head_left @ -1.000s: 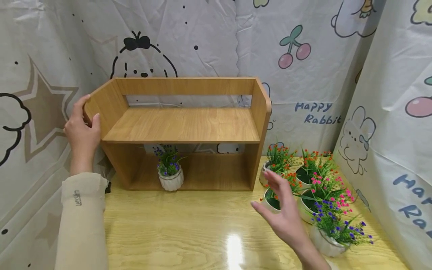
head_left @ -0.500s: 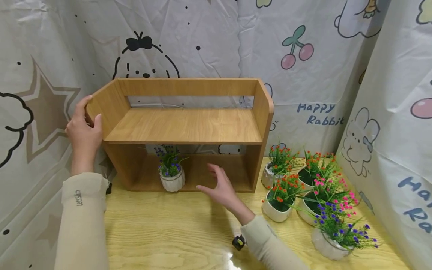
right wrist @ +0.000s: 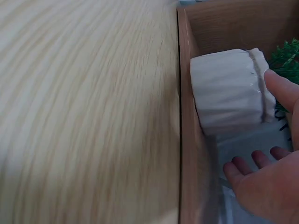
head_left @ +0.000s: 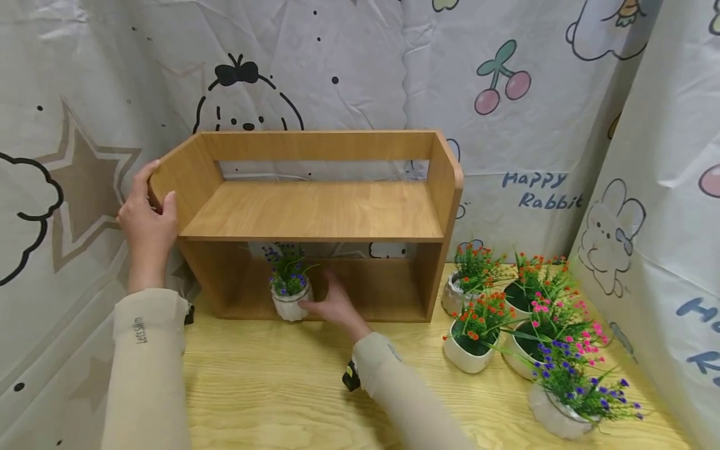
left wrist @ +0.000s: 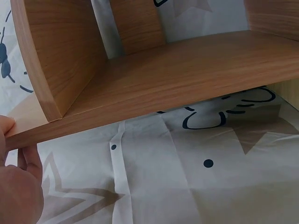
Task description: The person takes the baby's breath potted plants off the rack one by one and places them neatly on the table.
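Observation:
A two-tier wooden shelf [head_left: 315, 209] stands on the table. My left hand [head_left: 147, 228] grips the edge of its left side panel, thumb on the near side and fingers behind; the left wrist view shows the hand [left wrist: 23, 186] at the board's edge. On the lower tier sits a white pot [head_left: 290, 305] with purple-blue flowers [head_left: 288, 275]. My right hand [head_left: 337, 306] is at the pot's right side with thumb and fingers spread. In the right wrist view the thumb [right wrist: 282, 88] is right at the rim of the white pot [right wrist: 229, 91], while the other fingers [right wrist: 240, 168] extend apart from it.
Several potted plants stand right of the shelf: orange-red ones [head_left: 472, 334], a pink one [head_left: 562, 319] and a purple one [head_left: 562, 409]. Printed fabric [head_left: 360, 62] hangs behind and at both sides. The wooden table [head_left: 259, 387] extends in front of the shelf.
My right hand has moved left from beside the right-hand plants to the pot on the lower tier. The left hand keeps its grip on the side panel. The view has shifted slightly.

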Motion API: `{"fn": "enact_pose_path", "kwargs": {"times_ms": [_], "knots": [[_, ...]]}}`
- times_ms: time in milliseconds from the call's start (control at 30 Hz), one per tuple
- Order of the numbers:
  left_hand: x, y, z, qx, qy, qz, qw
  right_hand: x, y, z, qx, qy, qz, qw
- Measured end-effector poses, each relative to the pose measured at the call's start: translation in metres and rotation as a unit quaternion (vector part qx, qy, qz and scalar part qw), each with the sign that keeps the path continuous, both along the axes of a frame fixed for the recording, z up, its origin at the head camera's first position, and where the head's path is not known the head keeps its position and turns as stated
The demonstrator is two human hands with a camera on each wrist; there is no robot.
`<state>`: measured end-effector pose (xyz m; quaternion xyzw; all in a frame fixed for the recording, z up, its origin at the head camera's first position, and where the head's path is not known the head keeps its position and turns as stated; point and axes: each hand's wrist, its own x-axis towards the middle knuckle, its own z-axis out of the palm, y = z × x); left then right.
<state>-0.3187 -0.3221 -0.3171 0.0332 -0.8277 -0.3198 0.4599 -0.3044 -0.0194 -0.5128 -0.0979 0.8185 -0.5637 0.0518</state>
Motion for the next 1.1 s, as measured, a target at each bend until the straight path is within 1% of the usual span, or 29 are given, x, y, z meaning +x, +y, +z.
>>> {"fn": "enact_pose_path", "kwargs": {"times_ms": [67, 167, 300, 433, 600, 767, 933, 1033, 1100], "knots": [[-0.001, 0.001, -0.001, 0.0, 0.011, 0.002, 0.9999, -0.005, -0.007, -0.005, -0.009, 0.007, 0.0, 1.0], [-0.001, 0.001, -0.002, -0.003, 0.012, -0.002, 0.9999, -0.007, -0.018, -0.011, -0.021, 0.013, 0.004, 1.0], [0.0, 0.002, -0.005, -0.002, 0.005, -0.009, 1.0, -0.005, -0.025, -0.015, -0.014, 0.009, 0.005, 1.0], [-0.001, 0.003, -0.006, 0.002, 0.002, -0.002, 1.0, -0.003, -0.027, -0.015, 0.004, 0.004, 0.004, 1.0], [-0.002, 0.0, -0.003, -0.002, 0.011, 0.008, 0.9999, -0.005, -0.029, -0.013, 0.018, 0.033, 0.01, 0.999], [0.0, -0.001, -0.002, 0.003, 0.004, 0.007, 1.0, -0.006, -0.03, -0.013, 0.043, 0.058, 0.005, 0.997], [0.001, 0.001, -0.001, 0.004, 0.007, 0.001, 1.0, -0.003, -0.031, -0.012, 0.075, 0.081, -0.004, 0.994], [0.002, 0.003, 0.0, 0.003, 0.01, -0.001, 0.9999, -0.002, -0.03, -0.012, 0.076, 0.096, -0.016, 0.992], [0.002, 0.003, 0.0, 0.003, 0.012, -0.002, 0.9999, -0.001, -0.029, -0.013, 0.065, 0.098, -0.024, 0.993]]}}
